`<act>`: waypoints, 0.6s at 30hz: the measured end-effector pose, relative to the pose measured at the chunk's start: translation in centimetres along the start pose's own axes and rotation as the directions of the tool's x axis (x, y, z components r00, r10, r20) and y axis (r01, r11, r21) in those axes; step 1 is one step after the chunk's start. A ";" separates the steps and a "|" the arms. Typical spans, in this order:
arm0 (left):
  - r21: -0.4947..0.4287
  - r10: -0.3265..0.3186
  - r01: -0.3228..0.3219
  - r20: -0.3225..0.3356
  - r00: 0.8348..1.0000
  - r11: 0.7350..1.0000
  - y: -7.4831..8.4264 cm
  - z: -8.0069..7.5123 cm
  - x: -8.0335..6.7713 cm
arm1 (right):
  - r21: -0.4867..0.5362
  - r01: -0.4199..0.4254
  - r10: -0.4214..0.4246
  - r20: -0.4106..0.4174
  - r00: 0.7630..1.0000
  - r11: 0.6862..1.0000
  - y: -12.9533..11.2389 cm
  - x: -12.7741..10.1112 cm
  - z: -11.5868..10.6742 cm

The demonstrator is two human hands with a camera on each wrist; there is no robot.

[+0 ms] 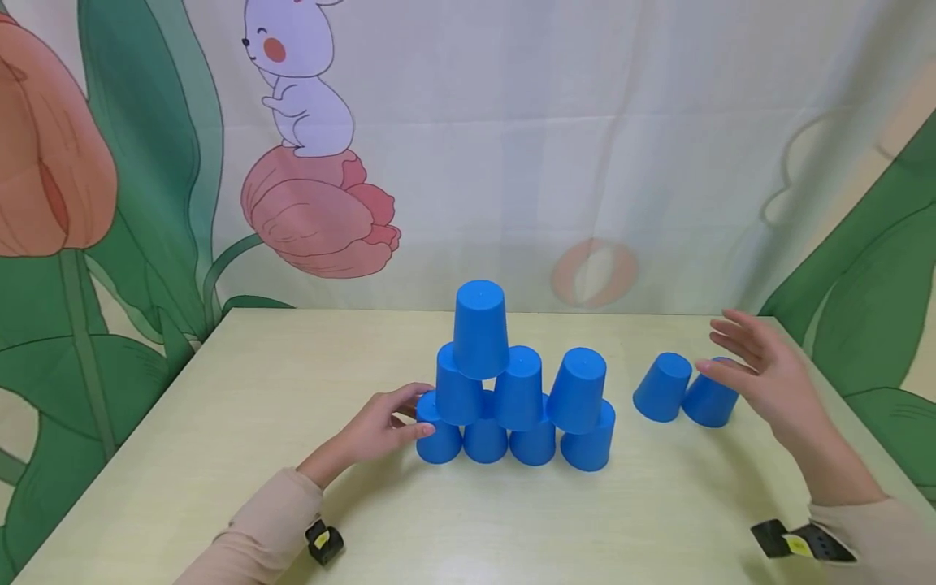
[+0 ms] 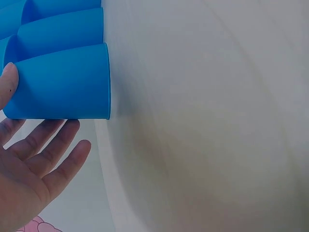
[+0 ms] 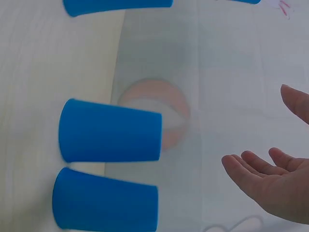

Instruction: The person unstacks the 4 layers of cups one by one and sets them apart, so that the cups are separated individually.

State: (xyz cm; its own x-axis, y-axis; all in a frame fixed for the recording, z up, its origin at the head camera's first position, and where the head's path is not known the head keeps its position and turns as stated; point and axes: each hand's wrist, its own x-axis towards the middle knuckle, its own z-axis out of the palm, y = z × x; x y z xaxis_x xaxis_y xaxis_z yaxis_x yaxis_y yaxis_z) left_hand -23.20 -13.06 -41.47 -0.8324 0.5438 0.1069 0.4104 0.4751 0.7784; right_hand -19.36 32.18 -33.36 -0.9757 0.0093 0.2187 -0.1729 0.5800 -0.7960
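Cups stacked upside down as a pyramid [image 1: 512,390] stand mid-table [image 1: 219,422], left hand [image 1: 380,426] touching the bottom-left cup [image 1: 439,439] with relaxed fingers, seemingly steadying it, while right hand [image 1: 760,374] hovers open beside two loose cups [image 1: 683,392].

My head camera looks down at the whole table [image 1: 219,422]; my wrist cameras sit close, sideways; all see the blue cups [image 1: 512,390].

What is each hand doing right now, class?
Left hand: open, fingers touching the end cup of the bottom row.
Right hand: open, holding nothing, beside two loose cups.
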 end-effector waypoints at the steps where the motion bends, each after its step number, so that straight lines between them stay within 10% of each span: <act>1: -0.002 -0.003 0.003 -0.002 1.000 1.000 0.0 0.0 0.0 | 0.009 0.007 -0.007 0.006 1.000 1.000 -0.3 0.0 0.2; 18: 0.001 -0.007 0.007 -0.007 1.000 1.000 2.8 -0.3 -0.6 | 0.128 0.190 -0.197 0.044 0.980 0.973 -5.1 -0.2 2.9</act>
State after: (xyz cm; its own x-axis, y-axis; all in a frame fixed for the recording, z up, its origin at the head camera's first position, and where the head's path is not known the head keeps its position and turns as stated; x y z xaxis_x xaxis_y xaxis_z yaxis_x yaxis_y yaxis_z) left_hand -21.66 -12.29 -39.13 -0.8378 0.5357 0.1052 0.4046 0.4799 0.7785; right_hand -18.65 26.86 -31.00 -0.9276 -0.1405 0.3461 -0.3706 0.4618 -0.8059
